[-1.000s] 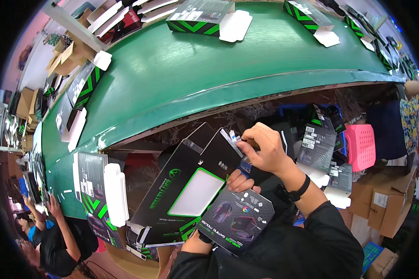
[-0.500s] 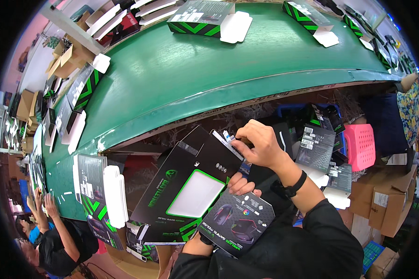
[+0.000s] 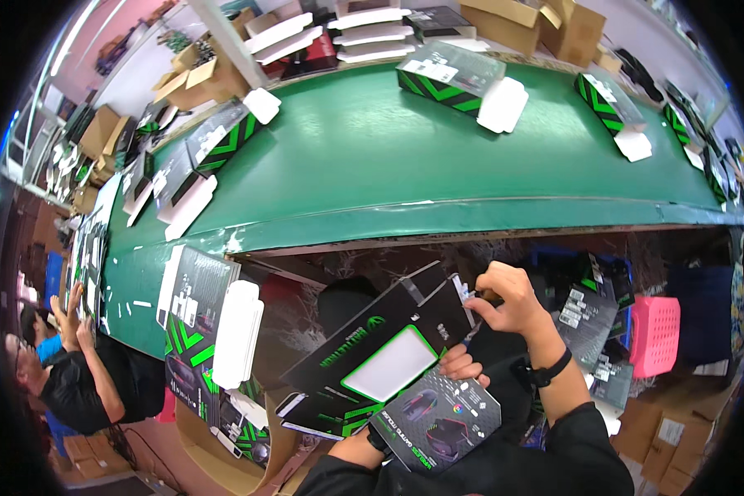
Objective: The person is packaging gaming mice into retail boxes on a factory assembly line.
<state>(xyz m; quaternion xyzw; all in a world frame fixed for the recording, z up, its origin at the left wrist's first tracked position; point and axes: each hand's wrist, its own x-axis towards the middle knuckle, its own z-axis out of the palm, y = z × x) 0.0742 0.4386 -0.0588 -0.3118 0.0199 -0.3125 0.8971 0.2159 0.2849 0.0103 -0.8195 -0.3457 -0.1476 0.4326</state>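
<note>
My left hand is closed, its fingers showing over the edge of a black gaming-mouse box; the palm is hidden behind that box. Against the same fingers leans a large black printed carton with a green-edged pale window. My right hand has thumb and forefinger pinched by the carton's upper right corner. Right at those fingertips shows a small white and blue piece, too small to name. A black band circles my right wrist.
A green table curves across ahead, bearing open black-and-green boxes. At left stand a box and white flaps; beyond sits another person. To the right are a pink stool, more boxes and brown cartons.
The whole view has shifted, so the table and boxes appear lower and further right. Both hands keep nearly the same hold, the right one still pinching by the carton's corner.
</note>
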